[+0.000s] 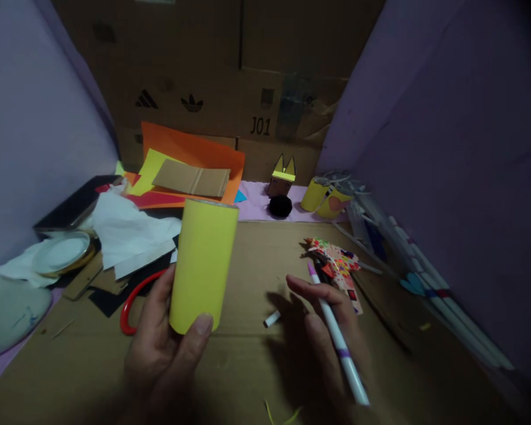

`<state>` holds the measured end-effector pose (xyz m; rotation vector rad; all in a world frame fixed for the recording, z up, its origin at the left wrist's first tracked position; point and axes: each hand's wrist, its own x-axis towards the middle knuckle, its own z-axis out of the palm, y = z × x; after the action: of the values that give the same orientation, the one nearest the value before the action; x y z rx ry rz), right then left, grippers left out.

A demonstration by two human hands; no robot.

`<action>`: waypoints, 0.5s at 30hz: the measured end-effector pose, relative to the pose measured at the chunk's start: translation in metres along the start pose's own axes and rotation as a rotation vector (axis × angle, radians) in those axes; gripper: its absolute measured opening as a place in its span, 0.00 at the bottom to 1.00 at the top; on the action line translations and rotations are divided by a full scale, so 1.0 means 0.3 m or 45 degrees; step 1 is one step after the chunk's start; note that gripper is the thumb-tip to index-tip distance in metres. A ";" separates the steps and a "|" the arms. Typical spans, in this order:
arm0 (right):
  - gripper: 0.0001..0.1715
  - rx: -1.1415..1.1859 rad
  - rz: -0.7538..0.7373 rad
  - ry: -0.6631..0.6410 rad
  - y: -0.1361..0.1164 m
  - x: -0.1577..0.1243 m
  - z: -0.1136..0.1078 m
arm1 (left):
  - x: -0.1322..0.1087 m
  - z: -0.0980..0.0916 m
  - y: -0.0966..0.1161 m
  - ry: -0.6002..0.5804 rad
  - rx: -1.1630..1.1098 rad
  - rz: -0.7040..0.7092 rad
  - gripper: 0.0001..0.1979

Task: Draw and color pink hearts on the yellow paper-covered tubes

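Observation:
My left hand (159,348) is wrapped around the lower part of a yellow paper-covered tube (205,265), thumb on the front near its bottom edge. The tube is almost upright, tilted slightly to the right. In my right hand (353,324) lies a white marker (335,326) with a purple band and a pinkish-purple tip or cap pointing up and away. My right index finger and thumb stretch toward the tube without touching it. Between the hands, a small white cylindrical piece (272,319) rests on the cardboard surface (252,366). Red-handled scissors (128,310) are partly hidden behind my left hand.
A patterned glue gun (336,260) lies right of centre. Behind it stand yellow decorated tubes (314,195). An eared brown figure (279,186) and a black pompom (280,206) sit at the back. Coloured paper (194,141), crumpled white tissue (124,227) and a round tin (62,251) occupy the left.

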<state>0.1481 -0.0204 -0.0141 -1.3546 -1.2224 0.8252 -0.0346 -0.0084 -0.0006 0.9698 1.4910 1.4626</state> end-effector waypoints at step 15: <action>0.09 -0.780 -0.735 -0.751 0.012 0.103 -0.031 | -0.013 0.022 0.031 -0.059 -0.084 0.125 0.32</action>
<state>0.1648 0.0071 -0.0111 -1.1262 -2.3342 0.4444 -0.0272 -0.0092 0.0088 1.0421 1.3700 1.5387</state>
